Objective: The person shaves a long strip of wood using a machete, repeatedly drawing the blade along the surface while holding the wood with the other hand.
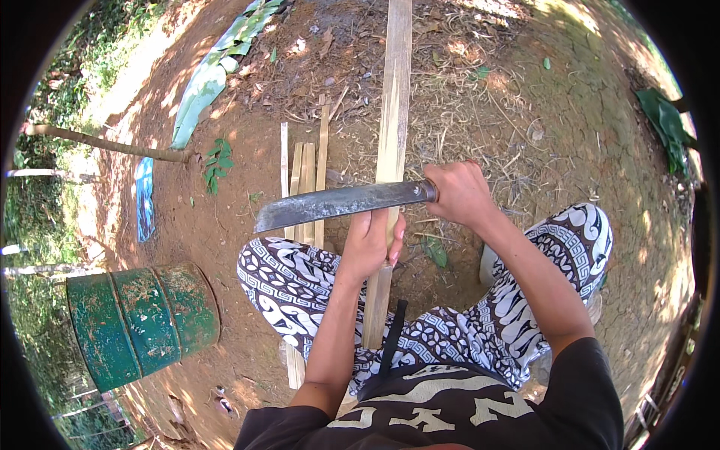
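A long flat wooden slat [395, 97], perhaps split bamboo, runs from the top of the view down to my lap. My left hand [369, 246] wraps round it near its lower part. In my right hand [457, 193] is the handle of a machete [337, 205], its broad dark blade pointing left. The blade lies across the slat just above my left hand's fingers; whether its edge touches the wood I cannot tell. Several thinner wooden strips [307, 180] lie on the ground left of the slat, partly hidden behind the blade and my left leg.
Thin shavings [480, 127] litter the brown soil ahead. A rusty green drum [142, 322] stands at the left. Beyond it are a blue sheet [145, 199], a thin post [112, 144] and a long green leaf [202, 90]. My patterned trouser legs [574, 240] flank the slat.
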### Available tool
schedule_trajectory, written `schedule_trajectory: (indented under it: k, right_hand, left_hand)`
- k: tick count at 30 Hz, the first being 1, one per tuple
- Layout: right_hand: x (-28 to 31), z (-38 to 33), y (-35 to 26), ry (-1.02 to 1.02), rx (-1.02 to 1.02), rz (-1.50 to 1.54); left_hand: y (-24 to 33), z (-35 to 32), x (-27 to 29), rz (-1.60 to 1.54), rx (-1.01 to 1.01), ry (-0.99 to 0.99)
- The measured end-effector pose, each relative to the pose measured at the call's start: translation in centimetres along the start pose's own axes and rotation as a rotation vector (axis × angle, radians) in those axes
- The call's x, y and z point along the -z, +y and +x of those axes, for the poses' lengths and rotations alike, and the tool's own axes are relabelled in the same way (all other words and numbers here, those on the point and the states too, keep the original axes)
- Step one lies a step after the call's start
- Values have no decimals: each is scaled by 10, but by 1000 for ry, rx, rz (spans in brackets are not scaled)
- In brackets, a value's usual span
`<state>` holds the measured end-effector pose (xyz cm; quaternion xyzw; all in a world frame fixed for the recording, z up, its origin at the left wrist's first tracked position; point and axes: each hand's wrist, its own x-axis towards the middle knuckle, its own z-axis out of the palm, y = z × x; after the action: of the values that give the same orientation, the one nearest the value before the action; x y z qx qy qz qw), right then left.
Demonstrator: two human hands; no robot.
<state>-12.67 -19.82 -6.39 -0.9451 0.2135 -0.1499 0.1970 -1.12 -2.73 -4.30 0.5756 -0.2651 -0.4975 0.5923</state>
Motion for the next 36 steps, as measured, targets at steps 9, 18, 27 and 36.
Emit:
schedule_trajectory:
  k: [9,18,27,36]
  right_hand:
    - [-1,35,93,71,-532,-238]
    - [29,25,62,338,-420,217]
    - [20,10,4,37,-49,-26]
    - [-8,13,53,22,10,-117]
  left_hand:
    - [-2,-7,1,-8,76,79]
    - [19,9,12,-235,38,64]
    - [12,11,-1,-173,47,65]
    - [-1,-1,-1,-16,28,59]
